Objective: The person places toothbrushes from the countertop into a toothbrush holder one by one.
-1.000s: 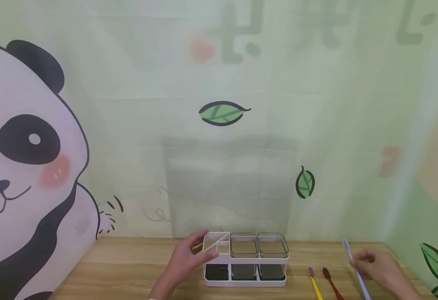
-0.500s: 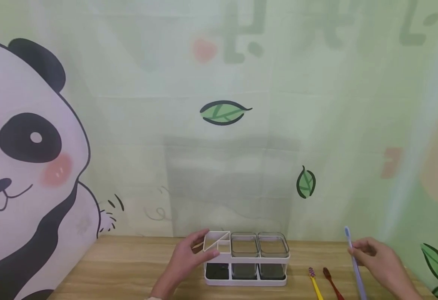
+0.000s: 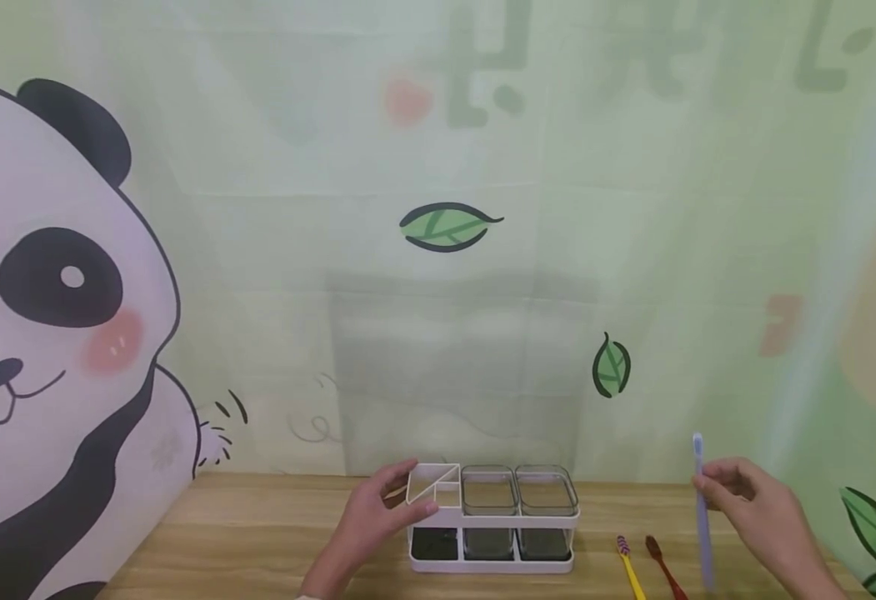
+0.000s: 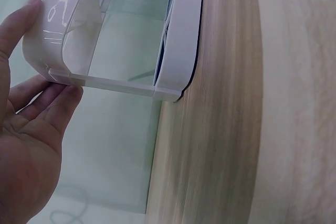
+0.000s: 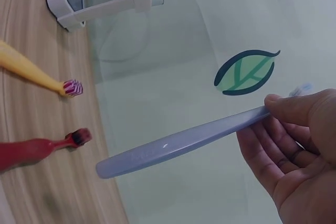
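My right hand (image 3: 756, 512) pinches a light blue toothbrush (image 3: 704, 533) near its head, bristle end up. In the right wrist view the toothbrush handle (image 5: 184, 142) stretches down and away from the thumb and fingers. My left hand (image 3: 370, 521) grips the left end of a white toothbrush holder (image 3: 498, 522), thumb at the front and fingers behind. In the left wrist view the fingertips (image 4: 71, 95) lie along the upper tier's edge. That tier has a divided white section at the left and two clear square cups (image 3: 546, 492) beside it.
A yellow toothbrush (image 3: 631, 571) and a red toothbrush (image 3: 666, 568) lie on the wooden table (image 3: 242, 533) between the holder and my right hand. Behind the table hangs a pale green backdrop (image 3: 272, 250) printed with a panda and leaves.
My right hand has lifted the light blue toothbrush off the table and turned it closer to upright, shifting slightly left. The left hand keeps its grip on the holder.
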Available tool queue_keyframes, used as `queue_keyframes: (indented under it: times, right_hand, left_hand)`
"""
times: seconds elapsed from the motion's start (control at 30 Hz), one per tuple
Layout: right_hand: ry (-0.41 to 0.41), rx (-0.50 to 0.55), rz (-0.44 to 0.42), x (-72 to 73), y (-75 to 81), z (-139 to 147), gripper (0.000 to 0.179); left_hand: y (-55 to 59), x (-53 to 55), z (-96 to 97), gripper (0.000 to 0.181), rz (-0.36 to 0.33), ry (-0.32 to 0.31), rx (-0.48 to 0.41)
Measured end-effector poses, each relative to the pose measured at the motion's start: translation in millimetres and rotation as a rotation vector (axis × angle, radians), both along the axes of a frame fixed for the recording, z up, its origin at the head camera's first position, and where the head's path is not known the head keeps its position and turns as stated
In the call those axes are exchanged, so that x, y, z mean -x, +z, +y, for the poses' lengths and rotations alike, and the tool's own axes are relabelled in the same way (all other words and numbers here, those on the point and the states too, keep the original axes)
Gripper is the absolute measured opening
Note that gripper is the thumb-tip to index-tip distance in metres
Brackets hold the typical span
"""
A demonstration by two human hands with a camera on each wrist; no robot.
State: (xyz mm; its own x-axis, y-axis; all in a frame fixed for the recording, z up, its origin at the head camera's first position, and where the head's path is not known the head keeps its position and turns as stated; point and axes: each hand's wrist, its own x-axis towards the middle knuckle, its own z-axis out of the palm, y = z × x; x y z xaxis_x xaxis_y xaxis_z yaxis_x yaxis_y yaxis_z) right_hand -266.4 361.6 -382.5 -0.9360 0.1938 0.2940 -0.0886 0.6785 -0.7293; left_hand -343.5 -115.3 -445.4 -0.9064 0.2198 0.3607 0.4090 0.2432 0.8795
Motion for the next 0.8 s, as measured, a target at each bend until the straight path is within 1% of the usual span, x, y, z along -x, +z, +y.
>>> queue_keyframes:
  times: [0.2, 0.4, 0.6, 0.8]
  right_hand:
    - [-0.008, 0.028, 0.083, -2.3, 2.6, -9.3, 0.045]
    - [-0.028, 0.037, 0.154, -1.1, 7.6, -24.7, 0.039]
    - [-0.035, 0.066, 0.171, -0.2, 11.5, -37.0, 0.037]
    - [-0.008, 0.097, 0.196, -1.3, 16.3, -48.1, 0.037]
  left_hand:
    - [-0.6, -2.5, 1.5, 0.073, 0.014, -0.025, -0.035]
    - [1.0, -4.4, 1.1, 0.073, 0.009, -0.020, -0.030]
    - [1.2, -4.5, -0.3, 0.073, 0.010, -0.020, -0.029]
    - [0.5, -2.7, -1.8, 0.074, 0.013, -0.016, -0.013]
